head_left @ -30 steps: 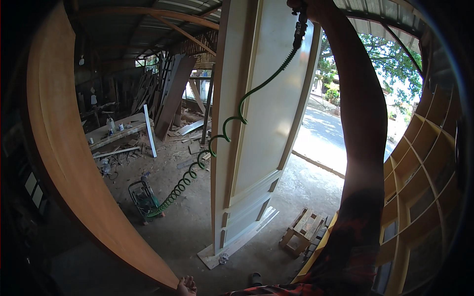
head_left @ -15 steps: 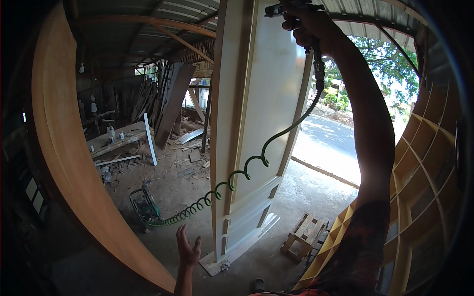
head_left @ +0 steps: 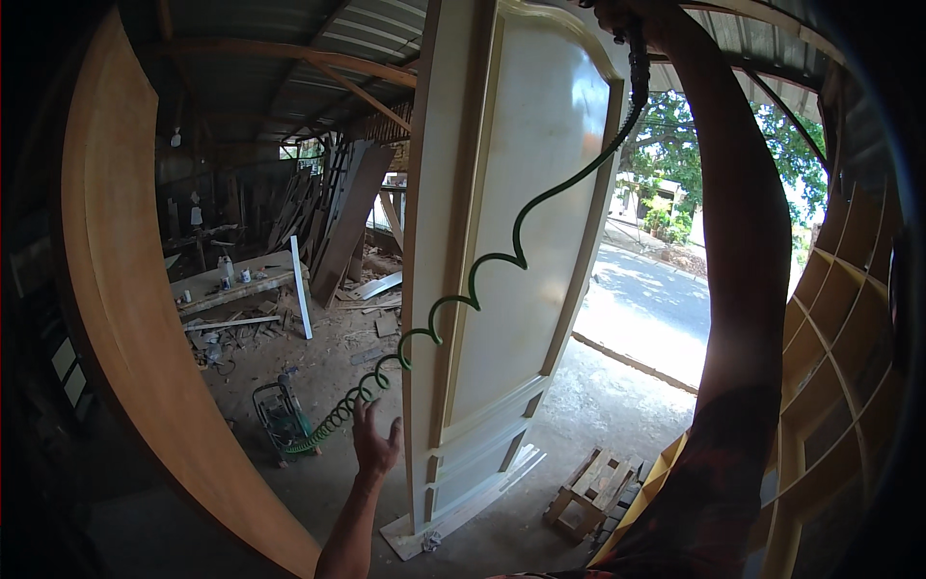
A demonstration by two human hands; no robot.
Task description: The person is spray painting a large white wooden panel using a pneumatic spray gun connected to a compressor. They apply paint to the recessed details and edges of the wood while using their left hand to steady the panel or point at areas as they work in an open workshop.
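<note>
My right hand, cut off by the top edge, grips a dark spray gun beside the upper part of an upright cream-painted panelled door. A green coiled hose runs from the gun down across the door to a green compressor on the floor. My left hand is open at the door's left edge, fingers spread just below the coils; I cannot tell whether they touch the hose.
A tall orange wooden board stands at left, a yellow grid shelf at right. A small wooden stool sits on the floor. Behind are a cluttered bench, leaning boards and a sunlit road.
My left hand has risen from the bottom edge toward the hose. My right hand swung down and right, then back up to the top edge, and more of the door's top shows.
</note>
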